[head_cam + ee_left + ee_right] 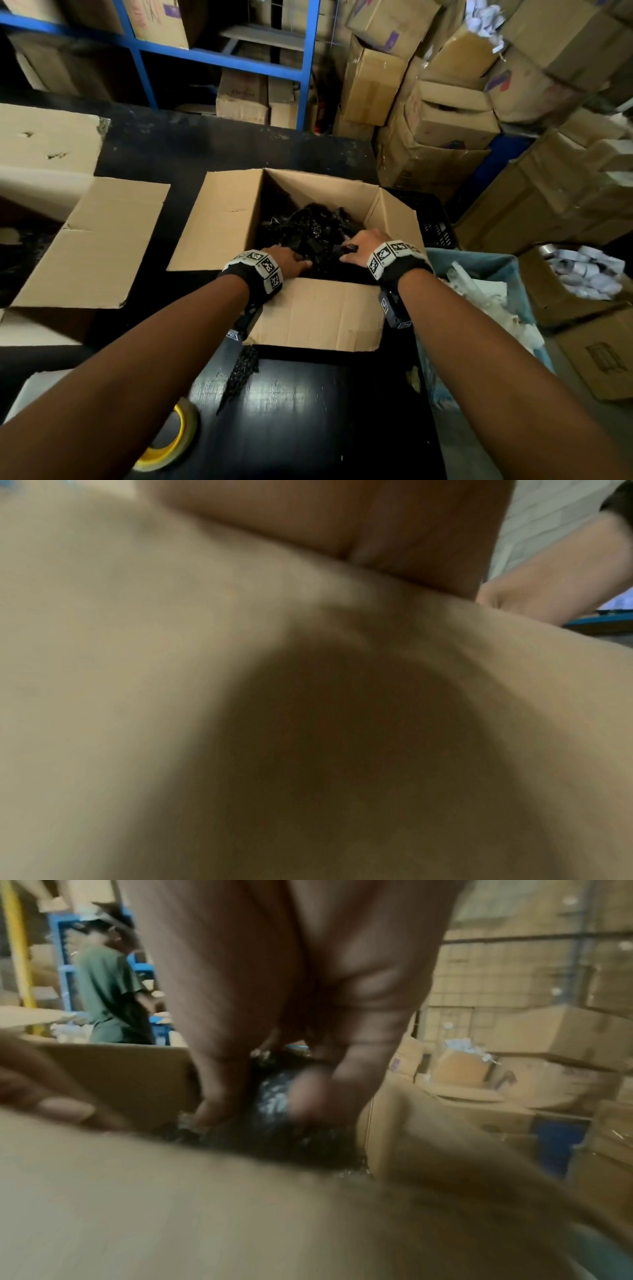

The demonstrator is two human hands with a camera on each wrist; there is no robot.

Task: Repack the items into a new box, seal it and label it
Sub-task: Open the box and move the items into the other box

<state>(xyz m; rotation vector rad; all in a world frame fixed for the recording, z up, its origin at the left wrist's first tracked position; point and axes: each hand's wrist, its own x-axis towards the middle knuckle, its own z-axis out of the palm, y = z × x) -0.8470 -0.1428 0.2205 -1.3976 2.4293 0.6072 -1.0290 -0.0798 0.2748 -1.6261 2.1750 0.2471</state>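
Observation:
An open cardboard box (318,311) stands on the black table (308,428) with its flaps spread out. It holds a heap of shiny black packets (308,222). Both my hands reach over the near flap into the heap. My left hand (289,262) lies at the flap's edge, fingers stretched toward the packets; the right wrist view shows those fingers (58,1102) lying fairly straight. My right hand (356,248) digs in, and its fingers and thumb close on black packets (274,1139). The left wrist view is filled by the blurred flap (137,669).
A tape roll (164,442) with a yellow core lies at the near left. One black strip (241,377) lies on the table before the box. Another open box (85,240) stands left, a blue bin (524,308) of white plastic right. Stacked cartons fill the background.

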